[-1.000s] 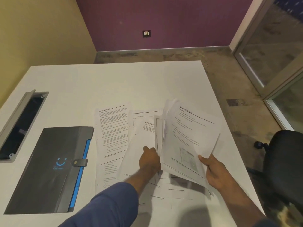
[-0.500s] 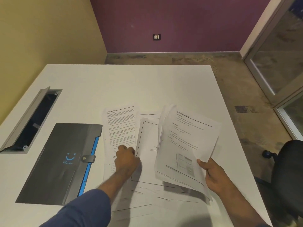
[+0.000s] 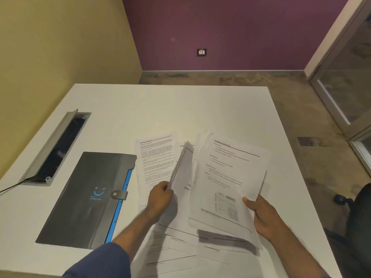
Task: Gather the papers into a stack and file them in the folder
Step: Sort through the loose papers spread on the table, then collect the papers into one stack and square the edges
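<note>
Toward the desk's (image 3: 124,109) near right corner: right hand (image 3: 263,215) raised, thumb on top and fingers curled beneath the lower right edge of a sheaf (image 3: 226,177) of printed sheets, sheaf tilted up off the surface, top page showing headed text and a small table near its foot. Just left of it: left hand (image 3: 160,197) pinching the left edge of a single sheet (image 3: 181,167), lifted and curling, bold title partly visible near the fingers, sheet's right part tucked behind the sheaf. Flat beside that, nearer the desk's middle: one page (image 3: 154,153) of dense text, its lower part hidden by the left hand. Along the near edge, beneath both forearms: more loose papers (image 3: 174,249), overlapped and skewed, blurred print. Near the left edge: folder (image 3: 86,197), dark grey, lying shut with a snap tab fastened, blue strip along its right side, blue smile mark on the cover, well apart from the sheaf and just beside the dense page. Further left, set into the desk: open cable hatch (image 3: 56,149) with grey lid tilted up, a thin cable (image 3: 12,187) trailing from it off the left edge. Blue sleeve (image 3: 100,263) on the left arm. Beyond the right edge: dark chair (image 3: 359,213) on a mottled floor; wall socket (image 3: 201,52) on the purple wall.
</note>
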Motion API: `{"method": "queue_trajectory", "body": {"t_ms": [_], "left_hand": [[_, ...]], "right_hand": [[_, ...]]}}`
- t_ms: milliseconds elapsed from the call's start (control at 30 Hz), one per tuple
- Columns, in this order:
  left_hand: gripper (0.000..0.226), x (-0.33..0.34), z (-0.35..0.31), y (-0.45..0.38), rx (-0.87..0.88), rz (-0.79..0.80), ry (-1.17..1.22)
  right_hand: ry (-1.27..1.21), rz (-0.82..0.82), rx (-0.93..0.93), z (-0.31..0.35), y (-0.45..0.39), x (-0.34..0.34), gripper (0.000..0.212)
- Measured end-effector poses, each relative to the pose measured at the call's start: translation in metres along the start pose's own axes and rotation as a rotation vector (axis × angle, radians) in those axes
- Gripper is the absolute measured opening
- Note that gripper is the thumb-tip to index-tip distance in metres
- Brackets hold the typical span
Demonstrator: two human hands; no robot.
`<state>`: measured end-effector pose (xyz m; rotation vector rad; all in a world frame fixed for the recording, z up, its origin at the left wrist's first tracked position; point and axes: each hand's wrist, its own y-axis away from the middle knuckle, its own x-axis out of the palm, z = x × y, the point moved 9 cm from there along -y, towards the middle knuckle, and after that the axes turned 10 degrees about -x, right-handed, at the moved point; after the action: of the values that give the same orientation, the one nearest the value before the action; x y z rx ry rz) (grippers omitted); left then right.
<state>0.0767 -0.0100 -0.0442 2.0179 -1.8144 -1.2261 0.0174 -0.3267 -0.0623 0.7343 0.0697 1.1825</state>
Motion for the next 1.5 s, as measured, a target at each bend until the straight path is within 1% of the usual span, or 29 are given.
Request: {"method": "queue_trajectory", "body": {"t_ms": [67, 100, 167, 233, 333, 467, 500, 567, 600, 633, 700, 733, 800, 867, 967, 1033, 1067, 1167, 1267, 1367, 1500], "left_hand": [[0.023, -0.003, 0.001, 0.009, -0.075, 0.119, 0.106], [0.030, -0.004, -0.001, 0.015, -0.097, 0.187, 0.149], [0.044, -0.005, -0.008, 0.029, -0.108, 0.306, 0.269], [0.053, -0.008, -0.016, 0.040, -0.107, 0.390, 0.392], [0.054, -0.010, -0.021, 0.049, -0.115, 0.497, 0.528], [0.043, -0.014, -0.017, 0.052, -0.166, 0.599, 0.661], [0.044, -0.014, -0.016, 0.052, -0.172, 0.634, 0.693], [0.054, -0.015, -0.021, 0.051, -0.151, 0.735, 0.796], [0.059, -0.018, -0.025, 0.050, -0.129, 0.740, 0.815], [0.061, -0.022, -0.030, 0.048, -0.104, 0.707, 0.782], [0.058, -0.030, -0.045, 0.047, -0.031, 0.599, 0.636], [0.057, -0.033, -0.055, 0.048, 0.011, 0.569, 0.566], [0.059, -0.038, -0.076, 0.053, 0.092, 0.562, 0.468], [0.058, -0.046, -0.090, 0.060, 0.169, 0.553, 0.412], [0.062, -0.053, -0.102, 0.071, 0.229, 0.529, 0.445], [0.058, -0.054, -0.106, 0.074, 0.275, 0.491, 0.445], [0.055, -0.056, -0.107, 0.073, 0.297, 0.449, 0.443], [0.057, -0.066, -0.105, 0.068, 0.321, 0.309, 0.492], [0.048, -0.075, -0.105, 0.070, 0.398, 0.234, 0.503], [0.041, -0.076, -0.104, 0.074, 0.443, 0.236, 0.511], [0.043, -0.058, -0.089, 0.070, 0.405, 0.284, 0.428]], "right_hand": [[0.032, 0.029, 0.000, -0.002, -0.002, 0.011, 0.033], [0.054, 0.049, -0.002, -0.002, -0.002, 0.017, 0.035], [0.110, 0.097, -0.010, -0.003, -0.003, 0.034, 0.037], [0.165, 0.131, -0.019, -0.003, -0.004, 0.050, 0.036], [0.221, 0.156, -0.059, -0.001, -0.005, 0.071, 0.034], [0.209, 0.177, -0.087, 0.005, -0.006, 0.087, 0.035], [0.199, 0.166, -0.096, 0.008, -0.007, 0.089, 0.036], [0.205, 0.155, -0.133, 0.016, -0.009, 0.092, 0.040], [0.216, 0.168, -0.160, 0.020, -0.010, 0.096, 0.042], [0.225, 0.190, -0.188, 0.025, -0.010, 0.101, 0.046], [0.226, 0.247, -0.239, 0.035, -0.009, 0.111, 0.053], [0.240, 0.268, -0.261, 0.042, -0.006, 0.117, 0.055], [0.286, 0.285, -0.309, 0.057, -0.002, 0.126, 0.054], [0.315, 0.289, -0.349, 0.070, 0.004, 0.134, 0.047], [0.339, 0.282, -0.405, 0.086, 0.015, 0.145, 0.039], [0.363, 0.270, -0.455, 0.096, 0.021, 0.150, 0.034], [0.375, 0.270, -0.479, 0.099, 0.025, 0.153, 0.032], [0.365, 0.261, -0.532, 0.107, 0.033, 0.153, 0.027], [0.331, 0.241, -0.568, 0.111, 0.038, 0.145, 0.028], [0.340, 0.238, -0.579, 0.110, 0.040, 0.135, 0.026], [0.375, 0.283, -0.532, 0.092, 0.037, 0.122, 0.035]]}}
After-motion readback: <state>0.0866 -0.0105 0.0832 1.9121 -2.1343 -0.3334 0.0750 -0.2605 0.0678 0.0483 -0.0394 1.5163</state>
